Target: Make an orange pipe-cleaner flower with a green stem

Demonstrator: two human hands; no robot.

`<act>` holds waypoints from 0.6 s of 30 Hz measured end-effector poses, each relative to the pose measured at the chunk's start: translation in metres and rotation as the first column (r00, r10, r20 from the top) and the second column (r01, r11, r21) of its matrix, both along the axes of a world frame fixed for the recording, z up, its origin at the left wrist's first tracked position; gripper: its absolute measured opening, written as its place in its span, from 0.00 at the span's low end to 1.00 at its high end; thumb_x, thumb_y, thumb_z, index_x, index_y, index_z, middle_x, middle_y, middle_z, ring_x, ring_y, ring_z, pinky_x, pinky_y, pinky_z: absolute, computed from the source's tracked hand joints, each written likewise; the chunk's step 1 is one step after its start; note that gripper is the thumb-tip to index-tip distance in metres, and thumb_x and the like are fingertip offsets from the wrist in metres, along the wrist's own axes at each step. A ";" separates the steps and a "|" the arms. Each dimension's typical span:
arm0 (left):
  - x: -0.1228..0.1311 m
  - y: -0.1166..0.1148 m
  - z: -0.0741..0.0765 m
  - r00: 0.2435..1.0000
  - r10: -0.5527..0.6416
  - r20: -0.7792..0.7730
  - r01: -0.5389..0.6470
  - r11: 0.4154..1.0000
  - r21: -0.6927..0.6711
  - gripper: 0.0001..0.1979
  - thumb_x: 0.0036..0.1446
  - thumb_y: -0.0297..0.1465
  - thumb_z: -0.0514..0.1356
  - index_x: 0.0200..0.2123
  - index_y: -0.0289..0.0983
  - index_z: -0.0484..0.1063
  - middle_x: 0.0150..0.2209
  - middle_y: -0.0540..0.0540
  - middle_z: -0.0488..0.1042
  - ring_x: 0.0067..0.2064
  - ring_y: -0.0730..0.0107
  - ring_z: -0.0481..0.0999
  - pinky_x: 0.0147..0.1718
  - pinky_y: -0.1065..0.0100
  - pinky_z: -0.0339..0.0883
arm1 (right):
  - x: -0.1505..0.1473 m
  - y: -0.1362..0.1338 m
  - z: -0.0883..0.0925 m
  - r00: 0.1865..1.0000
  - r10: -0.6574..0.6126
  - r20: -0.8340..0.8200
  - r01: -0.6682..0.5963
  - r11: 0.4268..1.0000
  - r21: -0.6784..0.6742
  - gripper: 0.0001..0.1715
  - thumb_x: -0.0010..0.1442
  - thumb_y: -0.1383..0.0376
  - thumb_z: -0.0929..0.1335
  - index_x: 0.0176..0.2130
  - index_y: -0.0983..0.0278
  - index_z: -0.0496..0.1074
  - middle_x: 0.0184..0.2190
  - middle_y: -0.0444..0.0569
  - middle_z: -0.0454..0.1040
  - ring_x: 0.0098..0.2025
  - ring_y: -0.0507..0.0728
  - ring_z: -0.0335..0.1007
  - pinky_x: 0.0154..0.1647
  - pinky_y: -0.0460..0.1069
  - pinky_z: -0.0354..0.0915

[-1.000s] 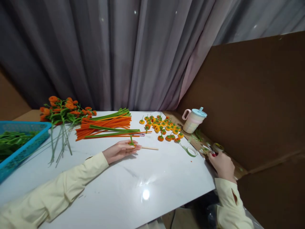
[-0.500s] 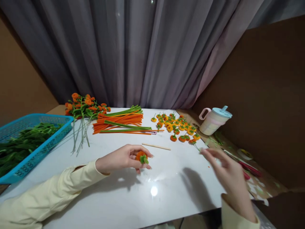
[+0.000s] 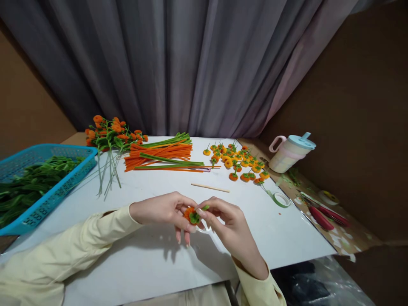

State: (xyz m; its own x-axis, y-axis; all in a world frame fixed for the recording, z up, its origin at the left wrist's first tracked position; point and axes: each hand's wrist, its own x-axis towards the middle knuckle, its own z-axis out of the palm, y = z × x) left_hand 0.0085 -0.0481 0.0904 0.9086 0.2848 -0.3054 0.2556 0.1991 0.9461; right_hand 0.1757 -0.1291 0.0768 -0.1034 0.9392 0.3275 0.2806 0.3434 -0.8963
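In front of me, over the white table (image 3: 153, 259), my left hand (image 3: 170, 212) holds a small fuzzy orange flower head (image 3: 189, 212) between thumb and fingers. It looks made of pipe cleaner, and its green underside (image 3: 194, 218) faces me. My right hand (image 3: 225, 221) pinches at the green part of the same flower, thumb and forefinger together at its edge. The fingers partly cover the flower. A thin wooden stick (image 3: 210, 187) lies just beyond both hands.
Orange and green pipe cleaners (image 3: 159, 156) lie behind the hands, beside finished orange flowers (image 3: 111, 127). Small orange and yellow flower heads (image 3: 236, 159) cluster to the right, near green tape (image 3: 282, 199). A blue basket (image 3: 60, 187) of leaves, a tumbler (image 3: 290, 154) and red-handled pliers (image 3: 320, 217) flank the table.
My right hand has come left from beside the flower cluster to the flower in my left hand and now pinches its green part. The green tape roll has come into sight.
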 end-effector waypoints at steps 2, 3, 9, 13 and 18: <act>0.000 0.002 -0.002 1.000 -0.024 -0.007 0.024 0.999 -0.027 0.11 0.47 0.29 0.65 0.36 0.34 0.73 0.26 0.51 0.73 0.28 0.71 0.77 0.24 0.75 0.70 | -0.001 0.002 -0.002 1.000 -0.017 -0.025 0.016 0.999 -0.030 0.08 0.59 0.64 0.66 0.31 0.65 0.73 0.27 0.46 0.73 0.25 0.49 0.66 0.25 0.43 0.62; 0.000 0.003 -0.004 0.999 -0.035 -0.006 0.035 0.999 -0.042 0.12 0.47 0.30 0.66 0.37 0.35 0.73 0.28 0.50 0.73 0.29 0.70 0.77 0.25 0.74 0.70 | -0.002 0.003 -0.003 0.999 -0.021 -0.027 0.020 0.999 -0.032 0.08 0.59 0.64 0.66 0.31 0.65 0.73 0.27 0.46 0.73 0.26 0.50 0.67 0.25 0.43 0.62; -0.001 0.003 -0.006 0.998 -0.041 0.046 0.043 0.998 -0.046 0.13 0.52 0.37 0.62 0.40 0.36 0.73 0.39 0.44 0.75 0.34 0.67 0.78 0.31 0.69 0.72 | -0.005 0.003 -0.004 1.000 -0.009 0.000 0.009 1.000 -0.018 0.09 0.59 0.65 0.66 0.29 0.65 0.73 0.25 0.46 0.72 0.24 0.49 0.65 0.26 0.44 0.62; -0.002 0.002 -0.005 0.996 -0.085 0.039 0.087 0.995 -0.053 0.14 0.52 0.37 0.62 0.40 0.35 0.73 0.38 0.44 0.76 0.32 0.68 0.78 0.32 0.69 0.72 | -0.006 0.002 -0.002 1.000 -0.006 0.029 0.006 1.000 0.018 0.08 0.58 0.65 0.66 0.29 0.65 0.74 0.25 0.46 0.72 0.25 0.50 0.64 0.26 0.45 0.61; -0.003 0.005 -0.007 0.997 -0.068 0.043 0.070 0.997 -0.045 0.14 0.53 0.36 0.62 0.41 0.35 0.73 0.34 0.46 0.76 0.37 0.64 0.79 0.35 0.69 0.71 | -0.006 0.000 -0.001 0.998 0.050 0.026 -0.053 0.993 0.102 0.06 0.57 0.69 0.67 0.30 0.65 0.75 0.27 0.48 0.73 0.28 0.51 0.67 0.27 0.45 0.61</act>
